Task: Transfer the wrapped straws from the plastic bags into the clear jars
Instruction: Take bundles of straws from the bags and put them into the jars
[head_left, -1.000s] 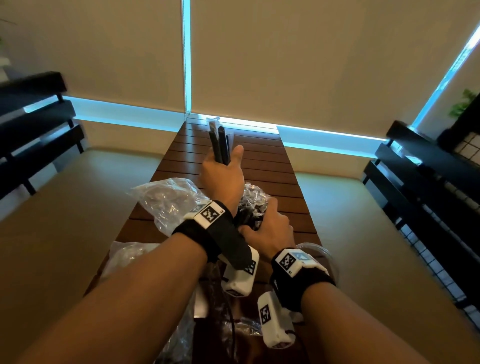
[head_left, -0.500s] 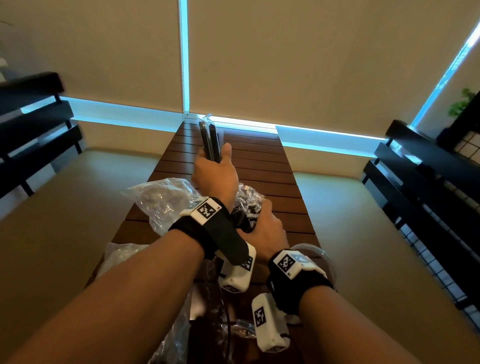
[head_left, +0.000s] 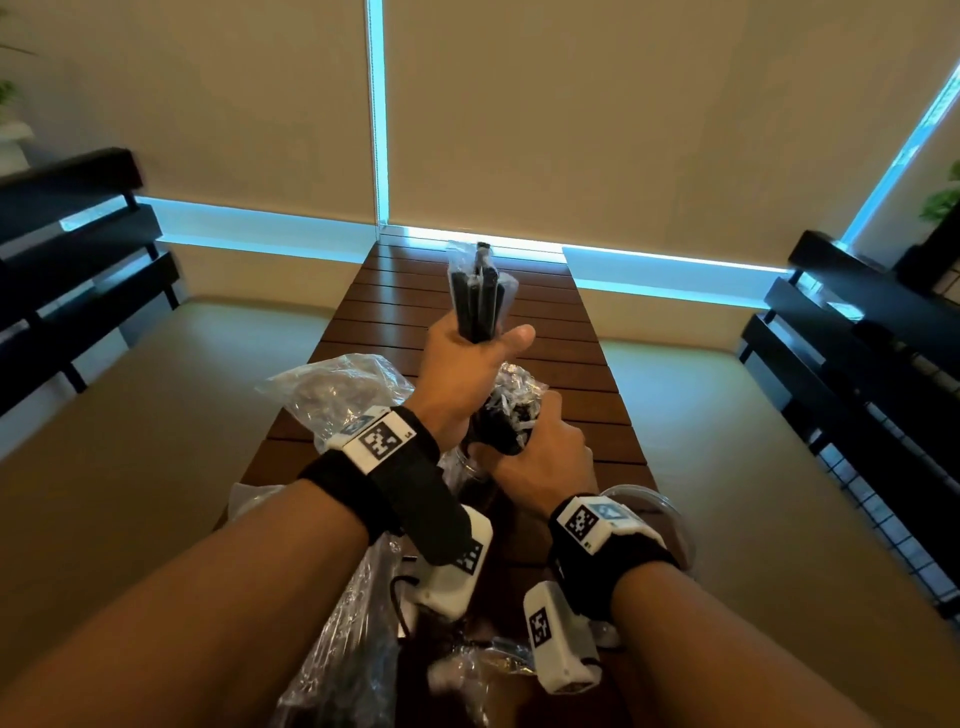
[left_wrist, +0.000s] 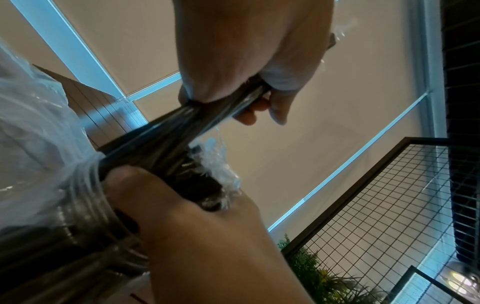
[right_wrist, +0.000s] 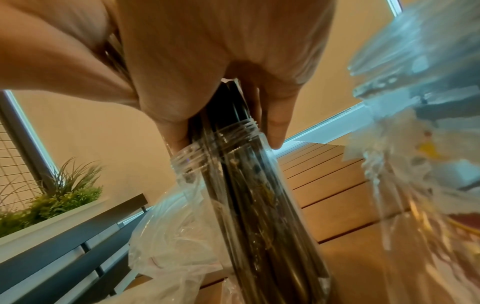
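While left hand (head_left: 470, 364) clutches black wrapped straws (head_left: 479, 296), right hand (head_left: 540, 457) grips straw-stuffed clear jar (right_wrist: 254, 181).

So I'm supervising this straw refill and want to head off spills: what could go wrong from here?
The left hand grips a bundle of wrapped straws above a jar that already looks packed; forcing them in may bend some or snag the wrappers on the threaded neck. The right hand grips near the jar's mouth, so a sideways push could tip it. Loose plastic bags crowd the table and could get dragged along.
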